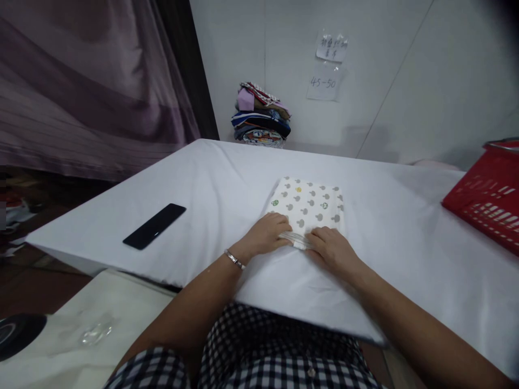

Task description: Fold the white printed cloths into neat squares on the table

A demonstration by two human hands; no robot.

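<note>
A folded white cloth (310,202) with a grey tree-like print and a few green and yellow motifs lies on the white-covered table in front of me. My left hand (270,232) grips its near left corner, thumb below and fingers on top. Around the near right corner, my right hand (330,246) is closed in the same way. Between the two hands the stacked layers of the near edge show. My left wrist wears a silver bracelet (234,259).
A black phone (154,226) lies on the table's left part. At the right edge stands a red plastic basket (486,194). Behind the table's far edge rises a pile of folded clothes (261,116) against the wall. A purple curtain (93,81) hangs at the left.
</note>
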